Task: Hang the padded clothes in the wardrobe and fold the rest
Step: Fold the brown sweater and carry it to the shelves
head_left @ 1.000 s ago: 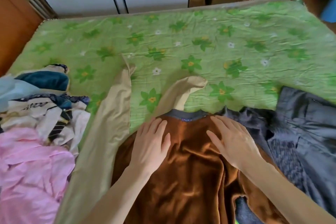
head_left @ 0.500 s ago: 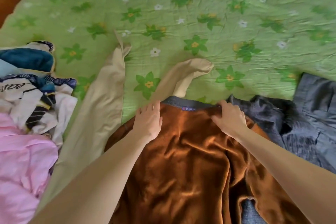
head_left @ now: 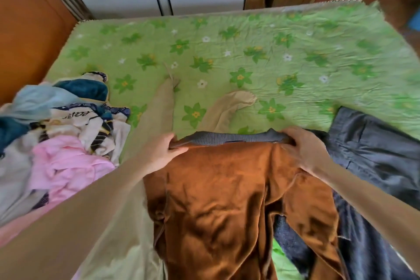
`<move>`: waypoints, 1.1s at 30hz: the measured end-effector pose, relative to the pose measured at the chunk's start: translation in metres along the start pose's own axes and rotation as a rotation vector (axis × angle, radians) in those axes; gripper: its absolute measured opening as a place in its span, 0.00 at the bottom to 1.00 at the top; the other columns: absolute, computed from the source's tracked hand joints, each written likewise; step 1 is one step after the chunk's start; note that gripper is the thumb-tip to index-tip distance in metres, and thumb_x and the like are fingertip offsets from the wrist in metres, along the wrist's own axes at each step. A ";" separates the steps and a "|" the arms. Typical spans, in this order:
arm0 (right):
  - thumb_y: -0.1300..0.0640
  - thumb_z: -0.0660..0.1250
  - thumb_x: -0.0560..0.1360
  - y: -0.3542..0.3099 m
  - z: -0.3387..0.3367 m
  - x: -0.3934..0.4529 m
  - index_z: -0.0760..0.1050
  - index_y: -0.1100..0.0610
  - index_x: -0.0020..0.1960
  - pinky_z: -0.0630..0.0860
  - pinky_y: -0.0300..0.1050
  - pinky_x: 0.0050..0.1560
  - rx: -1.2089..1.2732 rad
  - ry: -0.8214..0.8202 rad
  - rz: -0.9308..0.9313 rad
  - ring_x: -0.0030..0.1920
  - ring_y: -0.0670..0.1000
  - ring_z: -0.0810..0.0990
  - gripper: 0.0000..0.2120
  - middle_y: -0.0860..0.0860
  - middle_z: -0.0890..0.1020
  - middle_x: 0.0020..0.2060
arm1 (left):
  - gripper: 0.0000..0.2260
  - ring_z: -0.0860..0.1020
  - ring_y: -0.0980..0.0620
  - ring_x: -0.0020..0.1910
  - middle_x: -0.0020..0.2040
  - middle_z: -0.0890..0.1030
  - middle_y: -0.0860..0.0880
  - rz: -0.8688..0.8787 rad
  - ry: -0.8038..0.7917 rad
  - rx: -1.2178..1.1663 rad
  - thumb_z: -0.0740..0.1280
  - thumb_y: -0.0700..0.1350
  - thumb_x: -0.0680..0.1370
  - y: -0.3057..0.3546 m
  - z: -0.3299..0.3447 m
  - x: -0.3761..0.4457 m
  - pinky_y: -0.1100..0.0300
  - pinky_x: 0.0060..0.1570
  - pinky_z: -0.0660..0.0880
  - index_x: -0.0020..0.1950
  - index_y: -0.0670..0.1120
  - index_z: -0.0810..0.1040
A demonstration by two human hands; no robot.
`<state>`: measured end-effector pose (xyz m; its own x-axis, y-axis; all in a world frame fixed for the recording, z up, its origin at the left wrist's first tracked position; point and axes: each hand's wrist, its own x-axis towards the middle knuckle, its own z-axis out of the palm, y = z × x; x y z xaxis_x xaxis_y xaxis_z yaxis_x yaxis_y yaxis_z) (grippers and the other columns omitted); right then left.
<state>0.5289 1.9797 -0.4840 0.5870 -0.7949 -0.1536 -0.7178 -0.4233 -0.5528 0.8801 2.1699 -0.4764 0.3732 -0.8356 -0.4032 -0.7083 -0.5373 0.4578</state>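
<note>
A rust-brown velvety garment (head_left: 218, 200) with a grey ribbed band (head_left: 229, 137) is lying near centre, on a light green sheet (head_left: 295, 36) showing darker green and white flowers; beige tights (head_left: 159, 116) left, pink top (head_left: 66, 163) far left, dark grey clothes (head_left: 375, 150) right

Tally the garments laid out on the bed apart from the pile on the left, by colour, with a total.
Brown, with grey ribbed band: 1
Beige: 1
Dark grey: 1
Total: 3
</note>
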 end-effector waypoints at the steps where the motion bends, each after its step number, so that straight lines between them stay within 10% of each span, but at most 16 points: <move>1: 0.52 0.70 0.79 -0.009 -0.016 -0.009 0.81 0.52 0.59 0.74 0.50 0.46 0.045 -0.023 -0.001 0.47 0.52 0.79 0.09 0.44 0.81 0.46 | 0.14 0.78 0.51 0.38 0.39 0.78 0.52 -0.024 -0.007 -0.062 0.72 0.57 0.80 0.004 -0.012 -0.017 0.60 0.36 0.67 0.45 0.49 0.75; 8: 0.46 0.74 0.77 -0.077 -0.123 -0.084 0.84 0.46 0.38 0.64 0.48 0.38 0.236 -0.248 0.121 0.33 0.52 0.72 0.10 0.52 0.75 0.29 | 0.19 0.84 0.55 0.39 0.38 0.85 0.51 -0.060 -0.069 -0.340 0.78 0.64 0.71 0.058 -0.087 -0.145 0.65 0.39 0.74 0.44 0.49 0.86; 13: 0.37 0.73 0.75 -0.129 -0.195 -0.152 0.76 0.65 0.39 0.67 0.44 0.36 0.335 -0.357 0.195 0.30 0.53 0.74 0.29 0.60 0.73 0.30 | 0.14 0.82 0.59 0.36 0.36 0.85 0.50 0.073 0.061 -0.451 0.72 0.52 0.81 0.100 -0.114 -0.207 0.69 0.40 0.71 0.43 0.42 0.85; 18: 0.38 0.68 0.79 -0.181 -0.227 -0.214 0.80 0.68 0.47 0.75 0.47 0.42 0.425 -0.192 0.164 0.38 0.63 0.84 0.30 0.63 0.83 0.37 | 0.24 0.80 0.47 0.37 0.37 0.79 0.41 0.212 0.188 -0.341 0.67 0.62 0.80 0.125 -0.132 -0.229 0.55 0.42 0.68 0.42 0.40 0.79; 22: 0.44 0.67 0.82 -0.227 -0.234 -0.250 0.83 0.66 0.50 0.80 0.48 0.43 0.555 -0.074 0.172 0.41 0.58 0.86 0.23 0.59 0.87 0.42 | 0.08 0.75 0.52 0.39 0.42 0.75 0.50 0.213 0.440 -0.175 0.69 0.54 0.81 0.165 -0.143 -0.261 0.55 0.38 0.67 0.49 0.51 0.75; 28: 0.48 0.67 0.83 -0.273 -0.184 -0.274 0.83 0.64 0.50 0.73 0.50 0.46 0.684 -0.103 0.116 0.43 0.55 0.80 0.18 0.60 0.85 0.43 | 0.24 0.85 0.52 0.43 0.47 0.83 0.48 0.191 -0.120 -0.639 0.61 0.68 0.81 0.237 -0.129 -0.336 0.59 0.41 0.82 0.59 0.50 0.80; 33: 0.71 0.60 0.81 -0.277 -0.162 -0.300 0.77 0.63 0.68 0.81 0.46 0.54 1.100 -0.382 0.096 0.58 0.58 0.85 0.18 0.61 0.85 0.58 | 0.16 0.84 0.52 0.52 0.58 0.81 0.49 0.065 0.025 -0.795 0.76 0.59 0.75 0.235 -0.104 -0.353 0.54 0.44 0.86 0.57 0.52 0.81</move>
<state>0.4908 2.2651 -0.1520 0.7569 -0.5411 -0.3664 -0.1642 0.3851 -0.9081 0.6439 2.3262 -0.1445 0.3655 -0.8653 -0.3430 -0.0932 -0.4006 0.9115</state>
